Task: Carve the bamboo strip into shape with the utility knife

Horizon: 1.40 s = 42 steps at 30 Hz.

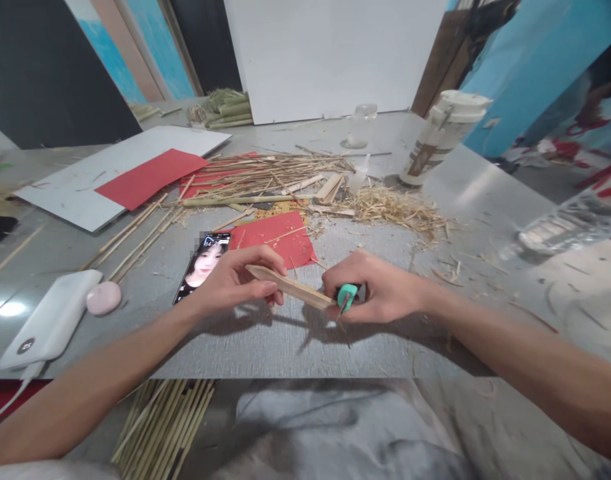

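Pinching a wooden strip (298, 288) above the worktop (285, 357) with the left hand (239, 279) in a closed grip; wrapping the right hand (378, 290) round a green cutter (346, 295), right by the strip's other end! Looking beyond the strip onto a red card (273, 237), farther right onto loose shavings (395, 210), and left of the strip onto a lit phone (203, 267)

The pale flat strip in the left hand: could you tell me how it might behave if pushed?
The pale flat strip is probably stiff, as it runs straight without sagging. It seems light, being thin and pinched in the left hand. Its flat shape suggests it would slide rather than roll.
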Tool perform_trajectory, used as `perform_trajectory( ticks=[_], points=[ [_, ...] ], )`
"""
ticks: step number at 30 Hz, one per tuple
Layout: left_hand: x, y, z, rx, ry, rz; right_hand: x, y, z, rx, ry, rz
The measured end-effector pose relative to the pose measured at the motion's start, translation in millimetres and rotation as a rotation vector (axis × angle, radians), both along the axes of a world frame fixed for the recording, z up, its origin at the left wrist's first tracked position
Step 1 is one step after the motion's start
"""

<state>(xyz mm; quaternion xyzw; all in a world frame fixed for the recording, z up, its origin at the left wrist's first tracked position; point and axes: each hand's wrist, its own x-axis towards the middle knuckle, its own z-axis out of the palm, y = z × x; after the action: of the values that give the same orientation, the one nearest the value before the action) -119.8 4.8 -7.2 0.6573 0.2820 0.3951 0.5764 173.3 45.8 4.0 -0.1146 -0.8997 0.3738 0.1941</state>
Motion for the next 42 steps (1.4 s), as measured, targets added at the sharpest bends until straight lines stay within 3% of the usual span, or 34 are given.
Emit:
perform_trajectory(
  ticks=[10, 18, 34, 38, 42],
  points=[
    [-1, 1, 3.5, 0.088, 0.088, -0.124, 1, 0, 2.1, -0.013, -0.031, -0.027],
    [2, -3, 2.0, -0.019, 0.054, -0.077, 0, -1, 3.7, -0.015, -0.053, -0.035],
    [0, -3, -0.5, -0.068, 0.015, -0.085, -2, -1, -0.2, 0.029, -0.024, -0.023],
    [7, -2, 0.0, -0.135, -0.032, -0.04, -7, -6, -5.5, 0.113, 0.047, -0.063],
    [33, -6, 2.0, -0.145, -0.203, 0.147, -12, -13, -5.2, 0.169, 0.106, -0.097]
  ],
)
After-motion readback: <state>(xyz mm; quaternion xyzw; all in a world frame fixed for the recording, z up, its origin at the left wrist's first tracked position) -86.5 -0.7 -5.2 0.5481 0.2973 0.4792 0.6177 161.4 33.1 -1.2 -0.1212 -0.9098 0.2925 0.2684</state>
